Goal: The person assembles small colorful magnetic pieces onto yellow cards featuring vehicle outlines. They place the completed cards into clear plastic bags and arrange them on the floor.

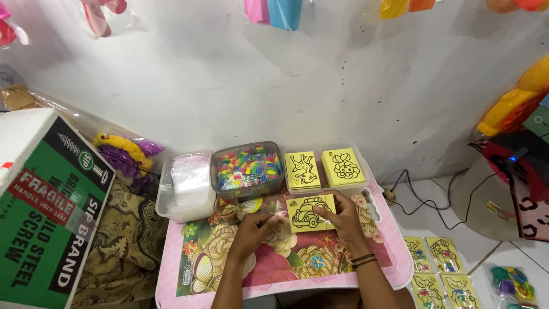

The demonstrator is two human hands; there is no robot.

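On a pink flowered tray table (pixel 217 274) lies a yellow card with a black car outline (pixel 306 213). My right hand (pixel 343 220) rests on the card's right side, fingers on it. My left hand (pixel 257 228) pinches a small clear plastic bag (pixel 278 209) just left of the card. Behind the card stand three clear tubs: one with folded clear bags (pixel 187 184), one with small multicoloured pieces (pixel 247 169), one with two stacks of yellow outline cards (pixel 327 168).
A green and white cardboard box (pixel 48 212) stands at the left beside patterned cloth. Finished yellow cards (pixel 437 269) and a bag of coloured bits (pixel 512 286) lie on the tiled floor at the right. Black cables (pixel 429 200) run to a red device by the white wall.
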